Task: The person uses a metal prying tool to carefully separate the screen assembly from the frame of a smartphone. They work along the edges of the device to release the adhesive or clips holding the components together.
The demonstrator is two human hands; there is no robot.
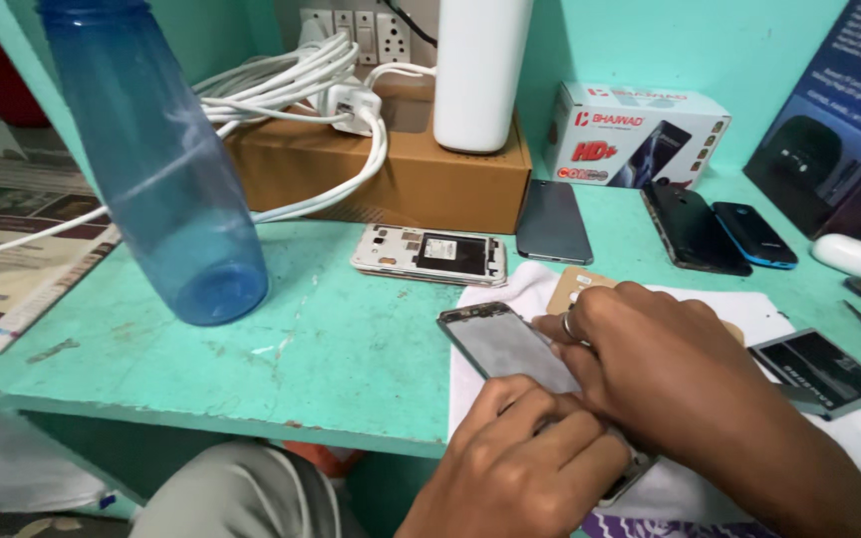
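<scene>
On the green table (331, 339), both hands (590, 418) pinch a phone (500, 344) lying beneath them.

Phone (495, 344) on cloth (510, 289); bottle (166, 169) left, battery (819, 371) right.

I see a turquoise wooden table (331, 349) with scratched paint, a wall (650, 40) of the same colour behind, and white switches (356, 22) at the top centre.

Bare tabletop (351, 349) beside blue bottle (166, 169)
</scene>
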